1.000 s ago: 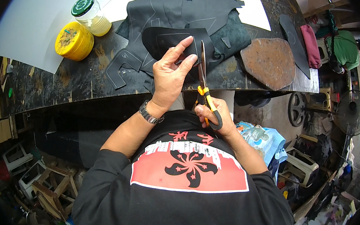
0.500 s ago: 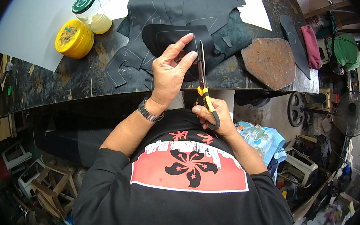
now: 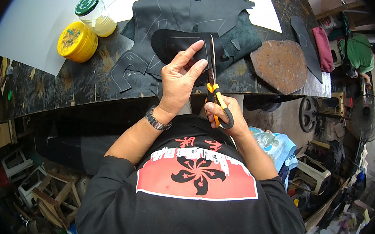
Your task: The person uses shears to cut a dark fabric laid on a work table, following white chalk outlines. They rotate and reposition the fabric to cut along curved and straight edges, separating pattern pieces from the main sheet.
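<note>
My right hand (image 3: 228, 114) grips a pair of scissors (image 3: 214, 89) with yellow and black handles. Their blades point away from me and lie along the right part of a curved piece of black leather (image 3: 164, 42) marked with pale lines. That piece is in my left hand (image 3: 179, 82); its thumb and forefinger stretch out in front of the leather, while the other fingers are bent and partly hidden. Under and behind it lies a larger black leather sheet (image 3: 175, 10) with drawn outlines. An angular cut leather piece (image 3: 128, 64) rests to the left.
On the table (image 3: 94, 78) stand a yellow tub (image 3: 78, 45) and a glass jar (image 3: 98, 18) with a green lid. At right lie a worn brown board (image 3: 279, 65), a long black piece (image 3: 309, 47) and a red pouch (image 3: 323, 49). A fan (image 3: 368, 118) stands beyond, at right.
The scissors' handles have spread apart and the blades have opened wider. My left hand and the curved leather piece have shifted slightly right and toward me.
</note>
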`<state>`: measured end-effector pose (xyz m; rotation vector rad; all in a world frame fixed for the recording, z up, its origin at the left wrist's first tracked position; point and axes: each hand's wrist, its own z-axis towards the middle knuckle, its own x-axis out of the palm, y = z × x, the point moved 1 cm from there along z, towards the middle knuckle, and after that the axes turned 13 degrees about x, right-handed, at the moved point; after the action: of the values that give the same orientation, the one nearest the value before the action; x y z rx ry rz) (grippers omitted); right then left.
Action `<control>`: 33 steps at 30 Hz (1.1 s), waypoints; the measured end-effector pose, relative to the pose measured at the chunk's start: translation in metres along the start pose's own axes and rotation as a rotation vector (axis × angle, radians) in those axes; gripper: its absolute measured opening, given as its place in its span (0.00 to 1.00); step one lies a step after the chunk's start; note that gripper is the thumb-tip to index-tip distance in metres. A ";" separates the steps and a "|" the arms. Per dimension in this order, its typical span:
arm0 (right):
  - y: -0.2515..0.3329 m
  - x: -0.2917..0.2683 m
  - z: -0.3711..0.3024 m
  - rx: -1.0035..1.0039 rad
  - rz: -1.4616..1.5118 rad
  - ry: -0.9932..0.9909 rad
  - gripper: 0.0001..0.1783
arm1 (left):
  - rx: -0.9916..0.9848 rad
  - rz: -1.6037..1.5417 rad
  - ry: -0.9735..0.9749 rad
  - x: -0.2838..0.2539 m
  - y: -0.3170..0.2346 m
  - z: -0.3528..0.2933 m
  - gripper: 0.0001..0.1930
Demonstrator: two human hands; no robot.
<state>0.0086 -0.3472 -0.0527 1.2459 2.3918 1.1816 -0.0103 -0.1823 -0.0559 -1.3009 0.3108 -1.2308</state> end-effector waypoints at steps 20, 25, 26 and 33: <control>-0.002 -0.002 -0.001 0.030 -0.048 -0.030 0.18 | -0.025 -0.011 0.039 -0.002 -0.001 -0.001 0.23; 0.004 -0.001 0.001 -0.004 -0.033 -0.022 0.17 | -0.015 0.015 0.038 0.002 -0.003 -0.005 0.23; 0.003 0.000 0.001 -0.003 -0.031 -0.011 0.17 | -0.021 0.024 0.033 0.003 -0.002 -0.005 0.23; -0.002 -0.001 -0.001 0.028 -0.030 -0.015 0.18 | -0.043 0.032 0.038 0.001 -0.001 -0.006 0.24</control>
<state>0.0075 -0.3495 -0.0534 1.2178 2.4157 1.1296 -0.0149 -0.1865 -0.0569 -1.3056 0.3859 -1.2287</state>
